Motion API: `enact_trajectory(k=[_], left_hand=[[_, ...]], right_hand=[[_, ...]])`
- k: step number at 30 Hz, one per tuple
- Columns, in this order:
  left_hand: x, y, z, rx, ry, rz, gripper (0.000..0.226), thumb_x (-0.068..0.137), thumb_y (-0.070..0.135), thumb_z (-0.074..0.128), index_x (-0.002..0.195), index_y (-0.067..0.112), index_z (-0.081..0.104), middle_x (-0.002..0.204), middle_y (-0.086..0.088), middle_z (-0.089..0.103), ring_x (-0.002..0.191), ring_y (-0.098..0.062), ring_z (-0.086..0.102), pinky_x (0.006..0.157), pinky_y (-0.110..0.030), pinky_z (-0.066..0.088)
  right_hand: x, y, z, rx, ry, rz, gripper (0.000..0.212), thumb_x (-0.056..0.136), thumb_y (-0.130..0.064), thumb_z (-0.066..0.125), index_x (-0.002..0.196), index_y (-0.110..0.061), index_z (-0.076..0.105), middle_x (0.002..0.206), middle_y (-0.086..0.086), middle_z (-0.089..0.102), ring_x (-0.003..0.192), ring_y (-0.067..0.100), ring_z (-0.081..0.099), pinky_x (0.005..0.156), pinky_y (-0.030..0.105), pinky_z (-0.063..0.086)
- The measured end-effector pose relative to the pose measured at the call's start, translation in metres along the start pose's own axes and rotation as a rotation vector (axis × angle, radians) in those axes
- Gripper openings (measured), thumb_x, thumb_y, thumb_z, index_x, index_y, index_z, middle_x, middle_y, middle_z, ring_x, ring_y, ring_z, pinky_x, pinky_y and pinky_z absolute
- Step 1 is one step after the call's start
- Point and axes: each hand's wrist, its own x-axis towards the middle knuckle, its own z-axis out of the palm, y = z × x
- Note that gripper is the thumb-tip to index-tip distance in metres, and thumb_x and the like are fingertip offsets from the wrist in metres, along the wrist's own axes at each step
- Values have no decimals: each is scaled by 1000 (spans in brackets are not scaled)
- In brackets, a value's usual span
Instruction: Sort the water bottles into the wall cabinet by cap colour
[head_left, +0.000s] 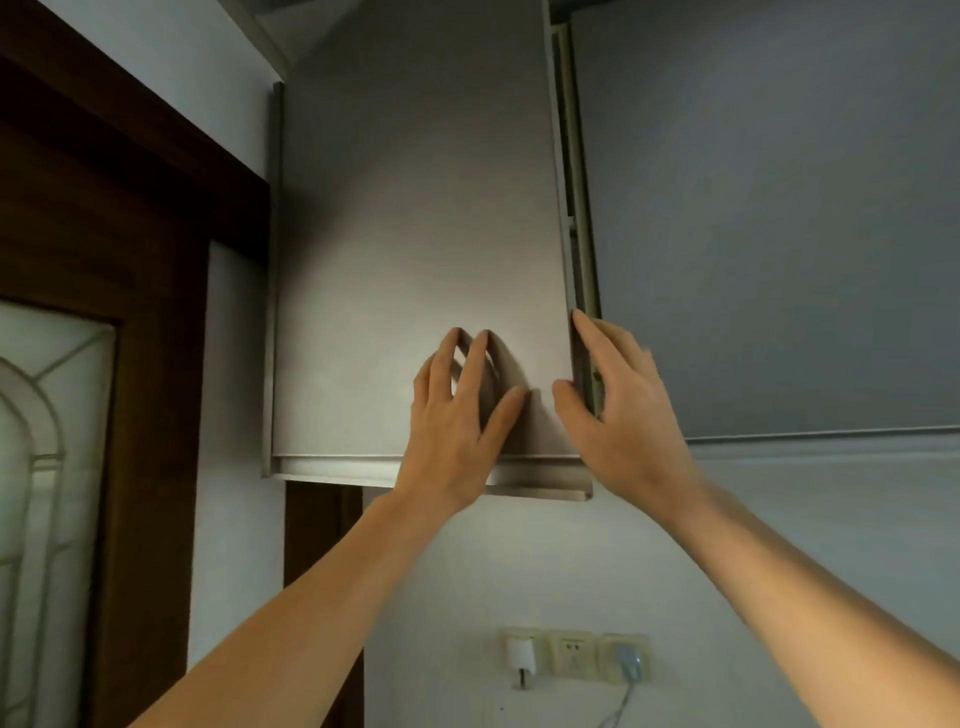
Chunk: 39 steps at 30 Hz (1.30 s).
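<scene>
Up at cabinet door (415, 234): L hand (457, 410) flat on front, fingers straight; R hand (618, 410) gripping door's edge w/ thumb in front.

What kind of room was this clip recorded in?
Probably a home kitchen: grey wall cabinets hang overhead, a row of wall sockets sits below them, and a dark wooden door with patterned glass stands alongside.

The cabinet door (415, 218) has a smooth, matt brushed-metal look, greyish beige. The neighbouring door (779, 208) is a matt, smooth grey. The door frame (156, 364) is dark, varnished wood around frosted, patterned glass (47, 467). The wall sockets (571, 654) are glossy plastic.
</scene>
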Motion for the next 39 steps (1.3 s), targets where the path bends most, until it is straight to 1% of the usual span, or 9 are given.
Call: enact_trajectory(k=[6, 12, 18, 23, 28, 32, 35, 37, 39], left_hand=[[12, -15, 44, 72, 61, 2, 75, 93, 66, 34, 158, 31, 20, 166, 5, 10, 150, -23, 13, 119, -48, 31], [10, -32, 85, 220, 49, 22, 74, 95, 63, 34, 158, 29, 19, 166, -3, 11, 151, -29, 13, 119, -52, 30], [14, -49, 126, 299, -12, -14, 72, 98, 57, 42, 158, 23, 24, 167, -8, 11, 152, -31, 11, 121, -50, 25], [12, -61, 147, 331, 11, -28, 69, 99, 55, 45, 157, 23, 26, 167, -9, 11, 152, -32, 9, 121, -48, 20], [16, -62, 154, 247, 121, -19, 63, 96, 46, 60, 150, 19, 41, 156, -13, 28, 143, -37, 26, 115, -53, 30], [17, -61, 147, 149, 79, -22, 58, 94, 44, 63, 144, 19, 48, 149, -10, 34, 136, -33, 30, 112, -48, 31], [17, -58, 127, -75, 24, -20, 43, 96, 39, 62, 134, 20, 58, 140, -5, 41, 128, -25, 34, 110, -43, 34], [-2, -67, 107, -248, -24, -64, 37, 97, 37, 59, 132, 24, 58, 134, 3, 45, 124, -16, 40, 105, -30, 38], [-41, -85, 86, -392, -89, -116, 36, 98, 38, 55, 134, 30, 55, 121, 15, 57, 116, -4, 53, 98, -21, 41]], right_hand=[[8, 62, 10, -176, -27, -55, 65, 102, -33, 50, 159, -18, 23, 159, 1, 30, 146, 20, 17, 118, 43, 24], [10, 117, 25, -393, 26, -128, 59, 103, -32, 38, 157, -11, 29, 163, 9, 30, 150, 30, 22, 121, 57, 20], [11, 170, 40, -565, -121, -151, 53, 108, -30, 37, 158, -13, 29, 168, 2, 18, 156, 26, 10, 124, 59, 5], [10, 196, 52, -713, -173, -217, 59, 106, -37, 34, 159, -9, 27, 169, 3, 12, 157, 26, 0, 124, 60, 4], [13, 204, 56, -750, -170, -215, 62, 106, -39, 34, 161, -13, 20, 170, 0, 6, 157, 23, -4, 125, 55, -1], [12, 192, 51, -758, -242, -119, 61, 108, -35, 33, 162, -14, 14, 170, -2, 0, 156, 21, -10, 125, 53, -3], [11, 168, 43, -602, -237, -45, 53, 108, -29, 41, 157, -12, 31, 169, 0, 15, 157, 20, 3, 126, 46, 3], [2, 148, 32, -460, -211, 52, 45, 106, -25, 49, 148, -11, 48, 160, 2, 39, 151, 18, 28, 122, 28, 16], [-12, 127, 16, -293, -180, 171, 33, 103, -26, 55, 133, -16, 65, 137, -4, 64, 130, 12, 56, 106, 15, 34]])
